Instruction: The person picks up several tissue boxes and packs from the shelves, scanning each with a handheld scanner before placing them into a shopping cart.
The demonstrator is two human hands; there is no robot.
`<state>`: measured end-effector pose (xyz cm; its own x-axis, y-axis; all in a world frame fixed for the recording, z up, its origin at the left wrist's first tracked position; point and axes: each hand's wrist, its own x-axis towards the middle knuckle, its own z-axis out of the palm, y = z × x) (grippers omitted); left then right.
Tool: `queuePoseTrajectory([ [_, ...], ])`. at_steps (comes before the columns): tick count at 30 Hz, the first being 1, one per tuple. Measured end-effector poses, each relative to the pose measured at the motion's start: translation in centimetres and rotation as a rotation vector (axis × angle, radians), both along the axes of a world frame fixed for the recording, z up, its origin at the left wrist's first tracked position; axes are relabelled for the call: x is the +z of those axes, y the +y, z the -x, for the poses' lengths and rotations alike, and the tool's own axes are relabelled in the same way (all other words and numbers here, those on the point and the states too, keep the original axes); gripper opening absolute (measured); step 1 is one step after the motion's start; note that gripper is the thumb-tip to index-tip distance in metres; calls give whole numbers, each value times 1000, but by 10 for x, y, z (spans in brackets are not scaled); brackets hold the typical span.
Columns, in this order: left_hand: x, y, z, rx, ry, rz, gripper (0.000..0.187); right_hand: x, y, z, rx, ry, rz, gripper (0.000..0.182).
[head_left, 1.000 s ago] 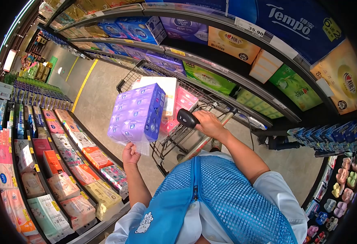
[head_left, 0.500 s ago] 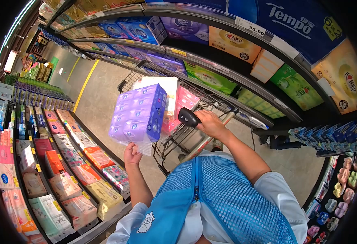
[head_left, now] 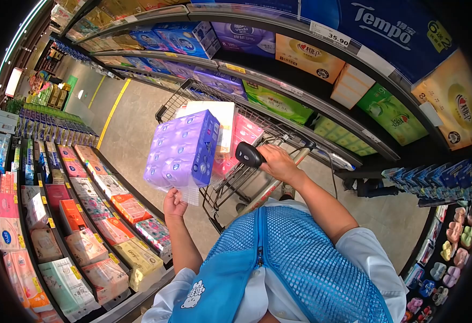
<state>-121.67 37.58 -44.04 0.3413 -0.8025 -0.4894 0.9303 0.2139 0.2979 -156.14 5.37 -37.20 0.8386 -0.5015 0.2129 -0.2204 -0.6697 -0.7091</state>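
Purple pack (head_left: 178, 148) up by its film, black device (head_left: 250, 156) gripped!
The pack leans, plastic-wrapped, bulging in rows (darker printed side facing right), its clear tail pinched in the left hand (head_left: 175, 204); the round-headed device sits in the right hand (head_left: 277, 164).

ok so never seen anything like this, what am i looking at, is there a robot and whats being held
No robot here: these are a person's own two bare hands. One camera, worn on the head, looks forward and down, and the view looks curved. The left hand grips the clear wrap at the end of a purple pack. The right hand is closed on a rounded black part; whether it is fixed to the cart is hard to tell. Beyond the purple pack, a white pack and a pink pack sit in the cart. More packs fill the shelves.
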Motion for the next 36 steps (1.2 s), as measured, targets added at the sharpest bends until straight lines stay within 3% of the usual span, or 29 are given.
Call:
queuePoseTrajectory([
  [8, 11, -5, -4, 32, -65, -32, 13, -4, 0, -2, 11, 30, -17, 37],
  [13, 60, -45, -9, 45, -169, -46, 12, -7, 0, -1, 18, 41, 4, 38],
  [14, 71, -60, -8, 95, -168, -129, 15, -8, 1, -1, 16, 51, 13, 38],
  [17, 89, -102, -19, -78, -232, 34, 19, -11, 1, -1, 15, 43, 18, 39],
  [21, 159, -197, 12, -128, -395, -30, 23, -17, -1, -1, 27, 22, 17, 40],
  [24, 170, -260, 5, -214, -369, 18, 22, -19, 1, 0, 15, 47, 42, 40],
  [27, 178, -318, -1, -312, -144, 104, 5, -7, 2, 3, 21, 75, 35, 40],
  [29, 180, -357, -7, -299, -35, 71, 9, -1, 2, 3, 41, 105, 16, 40],
  [31, 188, -393, -21, -427, 66, -22, 9, -3, 3, 5, 50, 112, 10, 40],
  [34, 201, -435, -26, -379, 52, -42, 10, -6, 6, 7, 38, 100, 44, 38],
  [35, 182, -457, -56, -452, -62, 37, 10, -7, 6, 7, 39, 91, 66, 38],
  [36, 199, -466, -46, -407, -145, -75, 10, -7, 6, 8, 35, 91, 60, 36],
])
